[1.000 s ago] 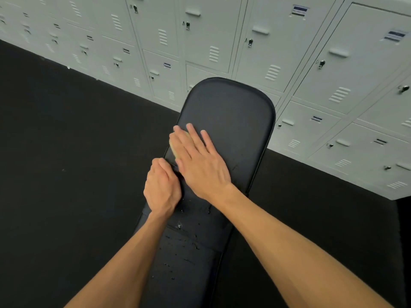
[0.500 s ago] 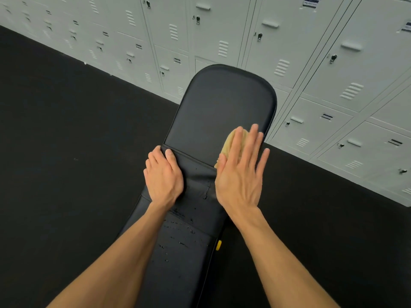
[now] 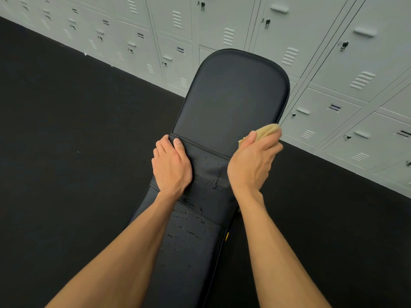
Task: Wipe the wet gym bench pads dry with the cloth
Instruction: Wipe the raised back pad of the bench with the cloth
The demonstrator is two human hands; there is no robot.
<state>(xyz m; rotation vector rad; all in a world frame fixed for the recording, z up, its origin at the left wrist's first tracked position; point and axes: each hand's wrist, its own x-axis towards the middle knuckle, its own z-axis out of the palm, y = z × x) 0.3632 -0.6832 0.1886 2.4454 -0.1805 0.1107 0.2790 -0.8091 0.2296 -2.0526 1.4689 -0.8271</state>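
My right hand (image 3: 251,165) has its grip closed around the bunched tan cloth (image 3: 265,131) at the right edge of the smooth black back pad (image 3: 231,96). My left hand (image 3: 171,165) lies flat, grip wide, on the droplet-beaded seat pad (image 3: 189,241).

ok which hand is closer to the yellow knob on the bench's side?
Right. The right hand, holding the cloth, is at the bench's right edge, up-frame of the yellow knob on that side. The left hand rests on the opposite edge, across the wet pad.
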